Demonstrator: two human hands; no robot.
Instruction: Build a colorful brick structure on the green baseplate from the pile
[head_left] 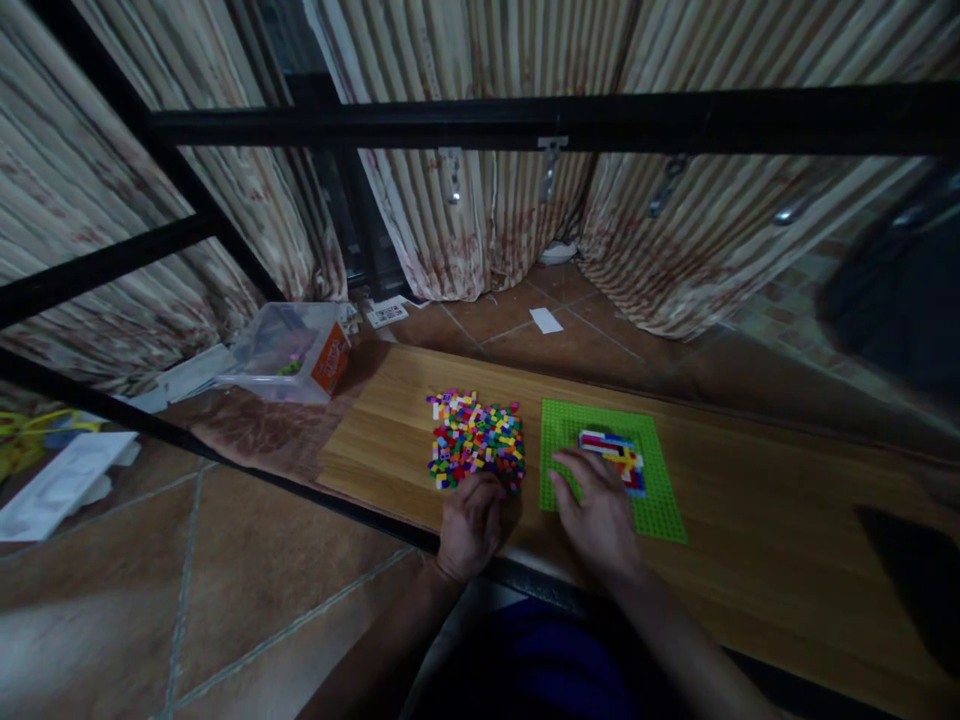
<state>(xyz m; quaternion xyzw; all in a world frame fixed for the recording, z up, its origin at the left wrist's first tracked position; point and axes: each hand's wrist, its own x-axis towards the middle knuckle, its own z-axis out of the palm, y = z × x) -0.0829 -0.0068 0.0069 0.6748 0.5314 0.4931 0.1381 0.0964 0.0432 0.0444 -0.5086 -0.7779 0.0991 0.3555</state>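
At the near edge of a heap of small multicoloured toy bricks (477, 435), my left hand (469, 525) is closed with its fingers curled in. Whatever may be between those fingertips is hidden. My right hand (600, 515) hovers over a green studded baseplate (555, 425), thumb and index finger slightly apart, with nothing visible between them. Under and beyond its fingers, a block of joined bricks (624, 458) in white, red, blue and yellow sits on the baseplate, partly covered by the hand.
The wooden board (382, 420) holds the bricks and baseplate. Left of it stands a clear plastic box (277, 350) with an orange label and a few bricks. A black metal bar (480, 125) crosses before the curtains (525, 60). A dark object (911, 580) lies at right.
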